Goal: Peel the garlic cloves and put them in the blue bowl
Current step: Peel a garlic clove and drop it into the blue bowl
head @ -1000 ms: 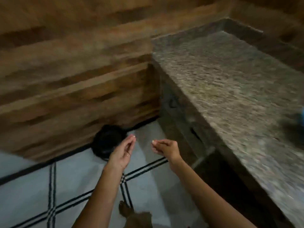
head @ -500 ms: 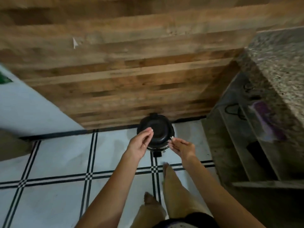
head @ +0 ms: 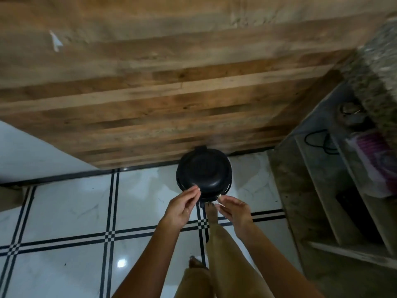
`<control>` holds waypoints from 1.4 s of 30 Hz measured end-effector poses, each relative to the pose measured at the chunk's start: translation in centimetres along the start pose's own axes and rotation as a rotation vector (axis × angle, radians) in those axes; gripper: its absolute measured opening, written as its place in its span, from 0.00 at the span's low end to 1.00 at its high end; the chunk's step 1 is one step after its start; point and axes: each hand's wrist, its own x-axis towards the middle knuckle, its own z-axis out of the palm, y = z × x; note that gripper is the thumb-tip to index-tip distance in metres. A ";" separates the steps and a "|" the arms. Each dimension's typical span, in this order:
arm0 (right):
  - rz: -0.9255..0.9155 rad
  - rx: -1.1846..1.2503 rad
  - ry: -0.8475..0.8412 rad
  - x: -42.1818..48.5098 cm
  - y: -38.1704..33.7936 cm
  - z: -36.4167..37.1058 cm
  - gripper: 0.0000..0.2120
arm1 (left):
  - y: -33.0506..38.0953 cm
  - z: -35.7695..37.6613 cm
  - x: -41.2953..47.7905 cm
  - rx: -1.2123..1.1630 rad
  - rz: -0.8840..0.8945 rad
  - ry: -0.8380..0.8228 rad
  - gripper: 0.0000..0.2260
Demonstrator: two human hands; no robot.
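No text, label, brand, number or sign can be read anywhere in the view; the round black bin [head: 204,172] on the floor shows faint raised marks on its lid, but they are too dark and blurred to make out, and the pink thing [head: 374,147] on the shelf at the right bears nothing legible

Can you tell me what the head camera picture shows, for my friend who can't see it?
A person's left hand and right hand reach down over a round black bin with its lid shut, standing on a white tiled floor against a wooden wall. The right hand pinches small pale scraps, perhaps garlic peel. One foot stretches toward the bin's base.
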 end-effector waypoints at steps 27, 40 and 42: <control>0.068 -0.175 0.105 16.5 -4.6 2.5 0.07 | 1.3 6.2 15.7 0.597 0.247 0.202 0.06; -0.464 0.213 0.477 -13.9 -5.9 -23.4 0.14 | -15.2 26.3 -8.5 1.057 0.358 -0.528 0.23; -0.517 0.298 0.650 -18.2 -5.2 -29.3 0.19 | -21.1 29.6 -12.2 1.139 0.347 -0.666 0.25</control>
